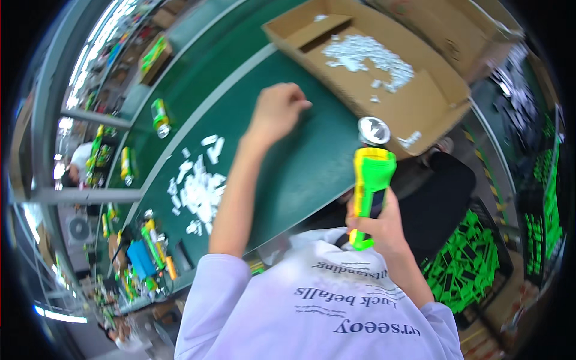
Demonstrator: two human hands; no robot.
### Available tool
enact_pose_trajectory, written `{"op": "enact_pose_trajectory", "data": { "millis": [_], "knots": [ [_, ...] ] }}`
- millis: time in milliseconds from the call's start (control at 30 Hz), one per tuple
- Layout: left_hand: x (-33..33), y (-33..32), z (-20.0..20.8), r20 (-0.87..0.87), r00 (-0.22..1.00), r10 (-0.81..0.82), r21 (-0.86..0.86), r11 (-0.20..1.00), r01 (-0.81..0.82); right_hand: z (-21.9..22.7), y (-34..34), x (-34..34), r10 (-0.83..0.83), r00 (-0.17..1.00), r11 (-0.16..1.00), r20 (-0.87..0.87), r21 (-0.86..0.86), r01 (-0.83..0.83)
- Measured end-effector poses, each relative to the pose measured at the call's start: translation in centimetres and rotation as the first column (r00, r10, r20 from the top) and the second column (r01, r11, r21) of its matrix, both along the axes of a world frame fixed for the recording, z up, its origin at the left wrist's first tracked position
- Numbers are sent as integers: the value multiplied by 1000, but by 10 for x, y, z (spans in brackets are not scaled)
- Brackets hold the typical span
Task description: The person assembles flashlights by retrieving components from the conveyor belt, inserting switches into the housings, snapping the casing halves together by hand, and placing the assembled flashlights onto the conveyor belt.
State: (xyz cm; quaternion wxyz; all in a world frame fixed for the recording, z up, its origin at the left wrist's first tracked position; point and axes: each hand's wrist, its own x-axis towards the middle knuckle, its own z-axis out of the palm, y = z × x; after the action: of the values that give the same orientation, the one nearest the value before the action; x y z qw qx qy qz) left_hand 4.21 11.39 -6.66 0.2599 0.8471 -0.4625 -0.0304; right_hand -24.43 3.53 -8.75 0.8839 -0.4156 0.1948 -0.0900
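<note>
My right hand (390,222) is wrapped around a green and yellow flashlight (373,171), held upright in front of my shirt at the table's near edge. A shiny silver reflector (374,131) shows at the flashlight's top end. My left hand (279,111) is above the green table surface (318,144), left of the cardboard box. Its fingers are curled in, and whatever they may hold is hidden. Left of my left forearm, a loose pile of small white plastic pieces (201,189) lies on the table.
An open cardboard box (360,105) with many small white pieces stands at the far right. A black crate (501,270) of green parts sits low on the right. More flashlights (160,118) stand along the left strip, near a blue box (141,259) and an orange-handled tool (171,268).
</note>
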Motion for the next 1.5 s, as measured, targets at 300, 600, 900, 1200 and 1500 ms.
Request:
{"op": "enact_pose_trajectory", "data": {
  "millis": [300,600,900,1200,1500],
  "knots": [
    [23,153,-6,99,905,415,95,901,-423,-3,4,10,23,995,999,-100,-44,-27],
    [42,201,-9,-67,768,636,295,748,-594,-1,7,17,44,993,998,-112,-39,-49],
    [46,202,-10,-156,826,541,204,836,-509,-3,5,12,35,990,999,-134,-22,-38],
    [-49,124,-10,-569,744,349,107,929,-354,-5,6,16,102,989,995,-104,-8,-103],
    [-66,123,17,-56,994,90,333,941,-66,-7,4,12,145,981,989,-130,-22,-149]
  ]
}}
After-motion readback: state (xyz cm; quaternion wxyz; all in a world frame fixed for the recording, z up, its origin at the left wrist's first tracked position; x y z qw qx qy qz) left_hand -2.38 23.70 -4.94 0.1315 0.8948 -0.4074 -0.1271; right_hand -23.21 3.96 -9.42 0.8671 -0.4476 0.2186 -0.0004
